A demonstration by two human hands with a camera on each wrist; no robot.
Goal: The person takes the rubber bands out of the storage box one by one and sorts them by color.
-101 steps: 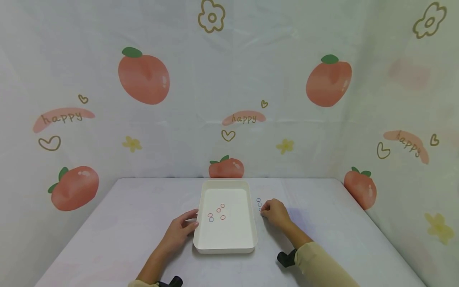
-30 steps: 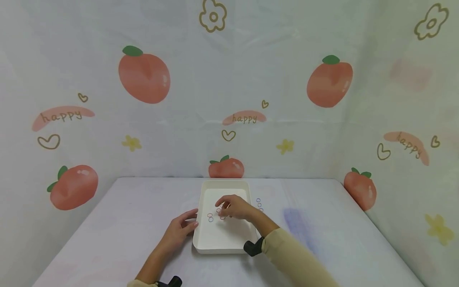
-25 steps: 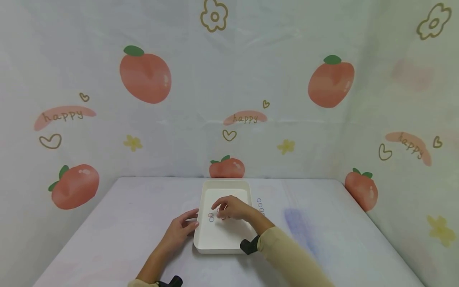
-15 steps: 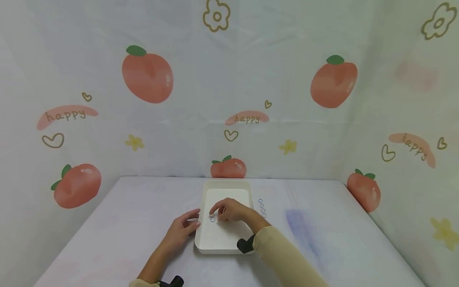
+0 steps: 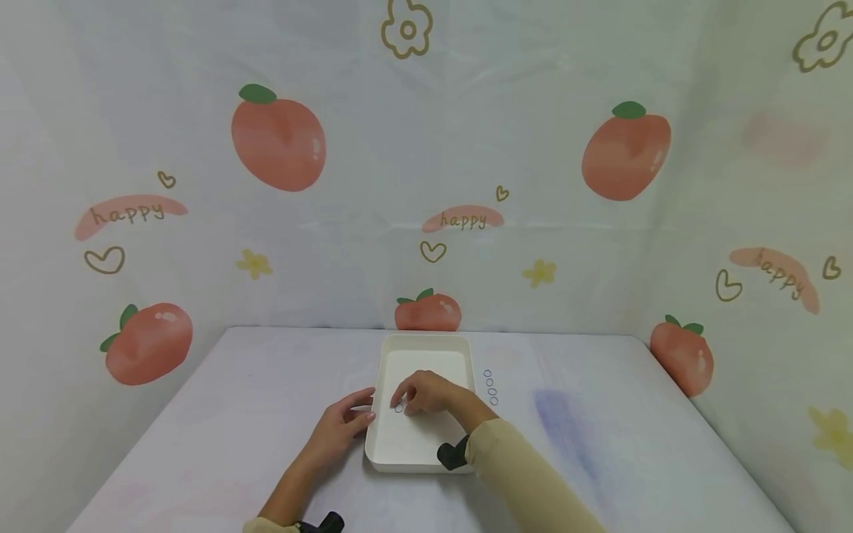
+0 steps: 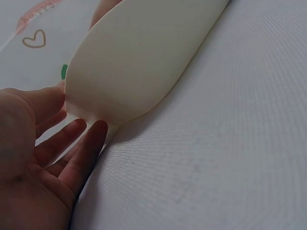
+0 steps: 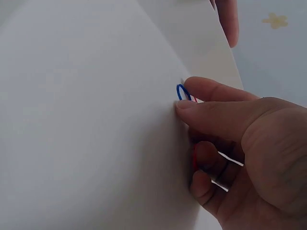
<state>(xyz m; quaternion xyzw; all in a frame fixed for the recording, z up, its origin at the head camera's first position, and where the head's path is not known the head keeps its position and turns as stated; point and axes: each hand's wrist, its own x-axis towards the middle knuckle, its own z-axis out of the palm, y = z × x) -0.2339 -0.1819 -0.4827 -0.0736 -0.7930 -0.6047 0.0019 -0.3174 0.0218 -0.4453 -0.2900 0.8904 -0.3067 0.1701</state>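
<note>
A white tray lies on the table with small thin rings in it. My right hand reaches into it. The thumb and index finger pinch a blue ring at the tray floor, in the right wrist view. A bit of red ring shows by the curled lower fingers; the hand hides the other rings. Against the tray's left outer wall rests my left hand, fingers spread and loosely bent. In the left wrist view its fingertips touch the tray's edge.
To the right of the tray, several blue rings form a row on the white tabletop. A printed curtain stands behind the table and along its sides.
My right hand has moved left from the ring row into the tray, then a little toward me onto the blue ring. Another blue ring shows at the row's near end. My left hand stays put.
</note>
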